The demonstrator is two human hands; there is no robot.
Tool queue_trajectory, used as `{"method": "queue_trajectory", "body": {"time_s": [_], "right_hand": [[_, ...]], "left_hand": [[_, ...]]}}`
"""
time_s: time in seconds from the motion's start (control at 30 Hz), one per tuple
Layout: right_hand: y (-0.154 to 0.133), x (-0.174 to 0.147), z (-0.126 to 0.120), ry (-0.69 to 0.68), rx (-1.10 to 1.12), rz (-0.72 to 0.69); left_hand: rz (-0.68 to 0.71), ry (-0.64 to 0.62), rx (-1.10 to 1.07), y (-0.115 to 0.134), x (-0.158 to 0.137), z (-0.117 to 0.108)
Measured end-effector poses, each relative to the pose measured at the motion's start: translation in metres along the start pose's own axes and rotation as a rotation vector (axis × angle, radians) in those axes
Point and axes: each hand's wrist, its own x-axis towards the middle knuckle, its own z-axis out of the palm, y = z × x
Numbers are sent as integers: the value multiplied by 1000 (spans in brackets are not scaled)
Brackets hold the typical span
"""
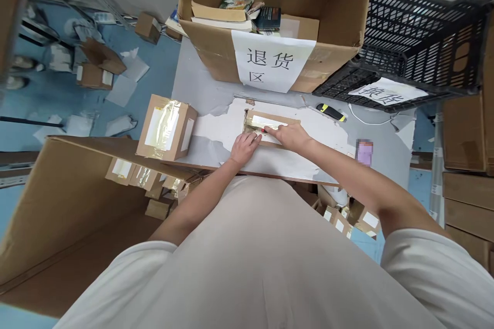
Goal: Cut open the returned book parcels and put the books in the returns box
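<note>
A small cardboard box [275, 117] with a white label and clear tape lies on the table in front of me. My left hand [244, 148] grips its near left corner, fingers bent over the edge. Over the box's top, my right hand [292, 136] is closed, with its index finger stretched toward the left end. At that fingertip shows a small red object [263, 130], mostly hidden, so its kind is unclear. Behind and right of the box, a black-and-yellow utility knife [331, 112] rests on the table.
A taped box [164, 131] stands at the table's left. Behind are a large carton [216, 56] holding books and a black plastic crate [424, 56]. A blurred purple item [364, 153] lies to the right. A big open carton [77, 216] sits low left; parcels [339, 221] lie below.
</note>
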Motion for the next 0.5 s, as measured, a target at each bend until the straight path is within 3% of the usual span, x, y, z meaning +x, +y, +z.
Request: {"method": "queue_trajectory", "body": {"time_s": [0.2, 0.5], "right_hand": [[38, -55, 20, -59, 6, 169], [51, -97, 57, 1, 105, 317]], "left_hand": [[-68, -25, -5, 2, 3, -3], [-54, -68, 39, 0, 6, -6]]}}
